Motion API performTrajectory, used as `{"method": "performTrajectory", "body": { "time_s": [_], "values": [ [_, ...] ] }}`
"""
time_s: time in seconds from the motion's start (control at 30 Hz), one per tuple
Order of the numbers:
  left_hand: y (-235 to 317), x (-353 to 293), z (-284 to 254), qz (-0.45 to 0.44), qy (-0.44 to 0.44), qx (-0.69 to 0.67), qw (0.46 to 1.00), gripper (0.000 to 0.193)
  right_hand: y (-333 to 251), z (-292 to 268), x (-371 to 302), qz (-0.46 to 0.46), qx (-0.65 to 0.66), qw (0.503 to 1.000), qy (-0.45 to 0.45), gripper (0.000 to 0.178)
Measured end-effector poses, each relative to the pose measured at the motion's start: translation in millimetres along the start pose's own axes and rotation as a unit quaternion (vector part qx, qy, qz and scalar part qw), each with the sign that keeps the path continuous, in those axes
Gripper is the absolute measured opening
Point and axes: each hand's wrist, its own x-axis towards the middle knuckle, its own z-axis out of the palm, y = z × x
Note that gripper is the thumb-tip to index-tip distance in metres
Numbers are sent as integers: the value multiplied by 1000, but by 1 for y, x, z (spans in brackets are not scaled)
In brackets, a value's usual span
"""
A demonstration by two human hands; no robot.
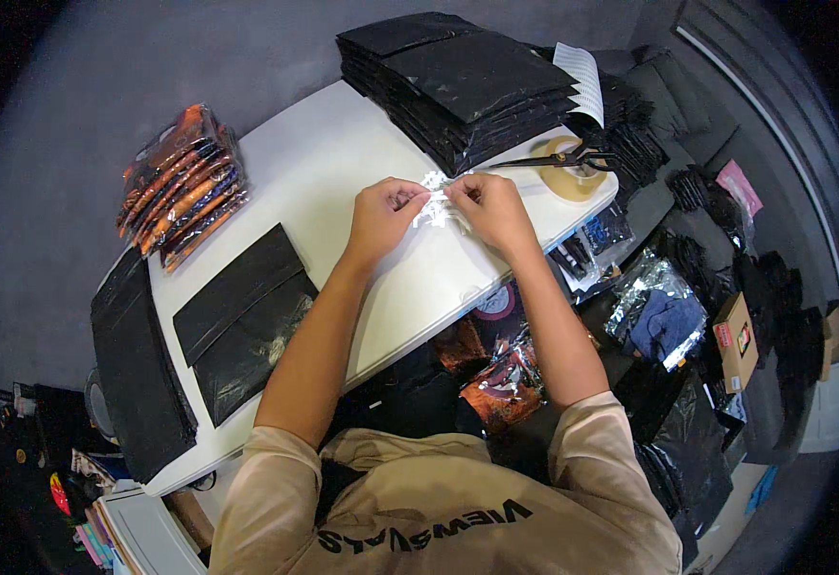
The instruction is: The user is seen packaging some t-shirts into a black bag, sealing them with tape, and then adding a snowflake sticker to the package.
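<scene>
Above the white table [343,134], both my hands meet over a small white piece with jagged, notched edges [436,213]; its kind is not clear. My left hand [386,216] pinches its left side between thumb and fingertips. On the other side, my right hand [493,208] holds it in a similar pinch. Just beyond my hands lies a tall stack of black plastic mailing bags [477,81]. Black-handled scissors [573,158] rest across a roll of clear tape [573,180], to the right of my right hand.
At the left stands a pile of orange and dark bagged garments [187,187]. Flat black packages [242,321] lie nearer me, beside a long black stack [139,369]. A white printed sheet [581,81] curls at the back right. More bagged goods and a cardboard box [736,343] crowd the right side.
</scene>
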Motion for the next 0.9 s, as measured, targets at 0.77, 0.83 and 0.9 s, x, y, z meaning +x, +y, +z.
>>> {"method": "performTrajectory", "body": {
  "time_s": [0.77,0.83,0.9],
  "values": [
    [115,-42,-71,465,107,276,834,36,-74,-20,-32,32,401,904,-146,36],
    [127,-55,-88,466,107,286,830,37,-96,-15,-41,17,404,904,-142,28],
    [135,-67,-105,467,106,300,825,33,-114,-6,-45,2,404,901,-155,22]
  ]
}}
